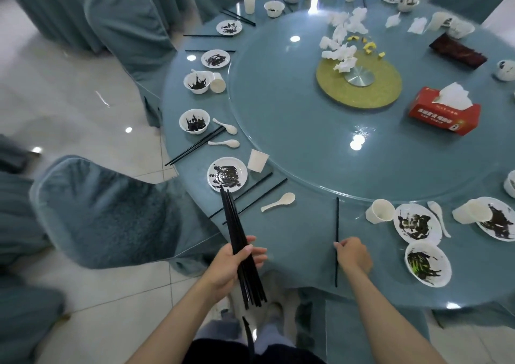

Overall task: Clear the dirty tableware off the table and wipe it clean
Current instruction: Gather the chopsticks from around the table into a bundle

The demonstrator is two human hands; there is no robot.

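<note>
My left hand (237, 262) is shut on a bundle of several black chopsticks (232, 224) at the near edge of the round blue table (292, 241). My right hand (352, 253) pinches a single black chopstick (337, 218) that lies on the table pointing away from me. Dirty white plates (227, 173) (417, 223), smeared bowls (427, 264) (194, 121), white cups (258, 160) (379, 210) and white spoons (278, 201) ring the table's rim. More chopsticks (250, 199) lie beside the near plate.
A glass turntable (306, 129) fills the table's middle, carrying crumpled tissues (341, 40), a red tissue box (443, 112), a yellow mat (328, 85) and a dark tray (457, 50). Blue-covered chairs (106, 210) (131, 26) stand at the left on a white tiled floor.
</note>
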